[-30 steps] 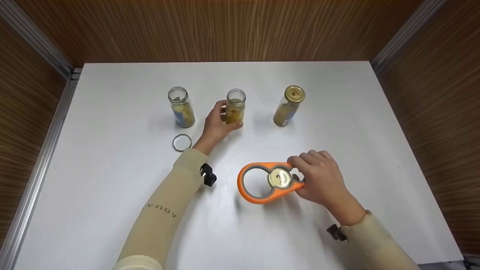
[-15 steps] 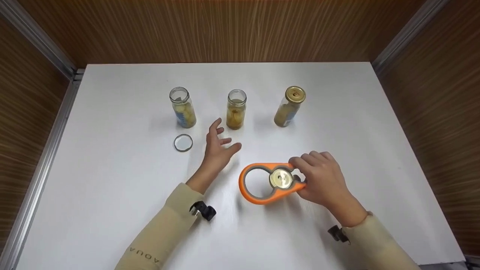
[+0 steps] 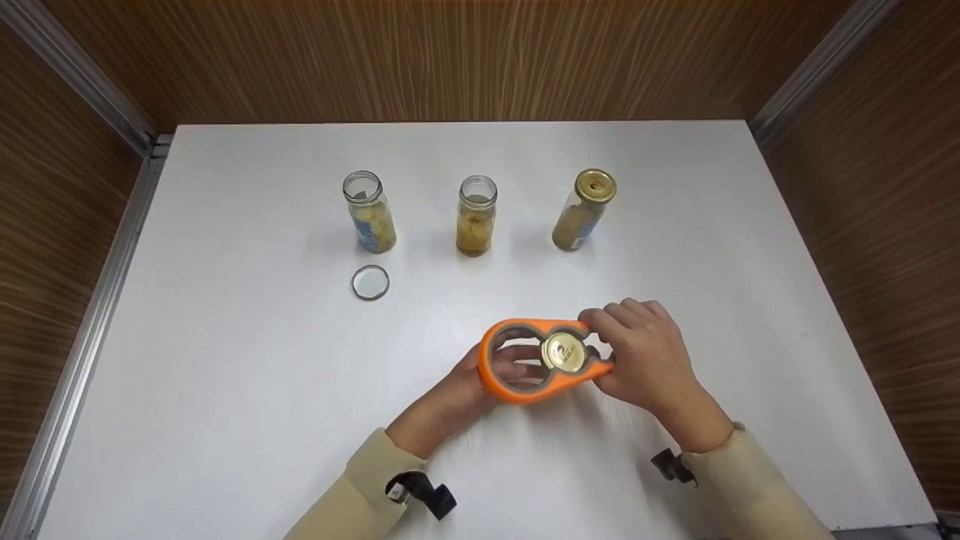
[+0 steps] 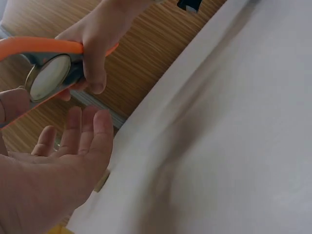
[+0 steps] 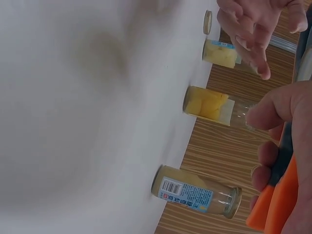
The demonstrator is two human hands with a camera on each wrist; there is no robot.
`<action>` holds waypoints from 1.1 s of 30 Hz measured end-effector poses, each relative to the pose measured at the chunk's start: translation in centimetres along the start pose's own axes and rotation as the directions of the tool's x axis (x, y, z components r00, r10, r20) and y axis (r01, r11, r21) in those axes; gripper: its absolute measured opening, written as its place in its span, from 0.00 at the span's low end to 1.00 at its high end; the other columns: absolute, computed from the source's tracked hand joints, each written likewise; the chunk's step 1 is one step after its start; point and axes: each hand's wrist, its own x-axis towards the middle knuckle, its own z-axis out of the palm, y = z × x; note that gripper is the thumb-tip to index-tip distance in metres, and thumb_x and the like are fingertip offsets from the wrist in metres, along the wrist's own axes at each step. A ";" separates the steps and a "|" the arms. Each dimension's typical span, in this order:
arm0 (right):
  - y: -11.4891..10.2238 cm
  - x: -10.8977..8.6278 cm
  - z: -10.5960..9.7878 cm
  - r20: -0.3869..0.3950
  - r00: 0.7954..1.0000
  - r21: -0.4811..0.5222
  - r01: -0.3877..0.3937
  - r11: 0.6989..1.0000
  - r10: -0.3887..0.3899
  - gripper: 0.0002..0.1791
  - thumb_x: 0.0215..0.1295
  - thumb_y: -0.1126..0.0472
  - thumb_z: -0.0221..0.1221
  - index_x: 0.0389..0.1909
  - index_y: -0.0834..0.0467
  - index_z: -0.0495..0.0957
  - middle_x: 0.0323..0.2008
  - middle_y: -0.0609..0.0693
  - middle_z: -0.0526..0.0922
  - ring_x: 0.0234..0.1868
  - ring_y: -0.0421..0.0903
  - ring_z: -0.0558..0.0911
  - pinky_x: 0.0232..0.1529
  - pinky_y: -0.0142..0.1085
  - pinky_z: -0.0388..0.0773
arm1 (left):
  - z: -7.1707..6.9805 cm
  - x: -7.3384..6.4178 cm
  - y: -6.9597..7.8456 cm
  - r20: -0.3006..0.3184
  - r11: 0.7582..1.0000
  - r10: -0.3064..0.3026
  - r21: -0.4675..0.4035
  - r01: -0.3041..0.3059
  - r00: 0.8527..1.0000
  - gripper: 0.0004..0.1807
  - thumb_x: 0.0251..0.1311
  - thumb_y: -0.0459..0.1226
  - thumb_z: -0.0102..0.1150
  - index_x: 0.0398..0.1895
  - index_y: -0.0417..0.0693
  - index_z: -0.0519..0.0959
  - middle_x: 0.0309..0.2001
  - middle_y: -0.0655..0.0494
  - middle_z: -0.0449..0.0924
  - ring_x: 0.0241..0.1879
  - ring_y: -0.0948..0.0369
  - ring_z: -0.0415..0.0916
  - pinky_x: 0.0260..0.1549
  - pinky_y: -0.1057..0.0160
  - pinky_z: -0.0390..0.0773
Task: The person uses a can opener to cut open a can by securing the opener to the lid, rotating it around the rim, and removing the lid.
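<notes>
My right hand (image 3: 641, 349) grips the handle end of an orange and grey jar opener (image 3: 556, 385), held above the white table. A gold lid (image 3: 564, 352) sits in the smaller opening of the jar opener. My left hand (image 3: 466, 381) is under the larger ring, its fingers seen through the hole. In the left wrist view, the fingers of this left hand (image 4: 58, 180) are loosely extended below the lid (image 4: 50, 77), with the thumb near the lid's edge. The right wrist view shows the right fingers curled round the opener's orange handles (image 5: 287, 195).
Two uncapped glass jars of pale fruit, a left jar (image 3: 370, 217) and a middle jar (image 3: 475, 221), stand at the back. A third jar (image 3: 581, 210) with a gold lid stands right of them. One loose lid (image 3: 370, 282) lies upturned before the left jar. Wood-grain panels (image 3: 465, 60) enclose the table.
The left hand has let go of the middle jar and come back toward the person, down and right to beneath the jar opener's ring. The right hand and jar opener have barely moved.
</notes>
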 end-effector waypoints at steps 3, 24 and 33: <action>0.0 0.3 0.1 0.015 1.000 0.004 -0.005 1.000 0.005 0.15 0.44 0.60 0.67 0.37 0.50 0.80 0.21 0.42 0.74 0.25 0.43 0.70 0.32 0.40 0.68 | 0.3 -0.2 -0.9 0.095 0.996 0.086 -0.029 -0.084 0.992 0.28 0.59 0.26 0.47 0.66 0.34 0.70 0.66 0.44 0.74 0.60 0.57 0.76 0.56 0.66 0.76; -0.7 -0.1 0.9 -0.053 0.998 0.046 0.033 0.998 -0.031 0.14 0.44 0.57 0.66 0.35 0.49 0.79 0.20 0.41 0.72 0.23 0.41 0.68 0.29 0.38 0.66 | -1.8 0.7 -4.5 0.188 0.947 0.183 0.228 -0.225 0.965 0.36 0.57 0.53 0.59 0.71 0.60 0.69 0.67 0.51 0.73 0.56 0.61 0.73 0.40 0.63 0.64; -1.3 -0.2 1.1 -0.033 0.999 0.062 0.026 0.998 -0.024 0.14 0.44 0.55 0.67 0.36 0.48 0.80 0.20 0.40 0.73 0.24 0.41 0.69 0.30 0.39 0.67 | -3.2 1.0 -5.0 0.285 0.976 0.198 0.027 -0.214 0.938 0.40 0.62 0.56 0.60 0.74 0.54 0.63 0.75 0.47 0.61 0.65 0.56 0.69 0.59 0.59 0.70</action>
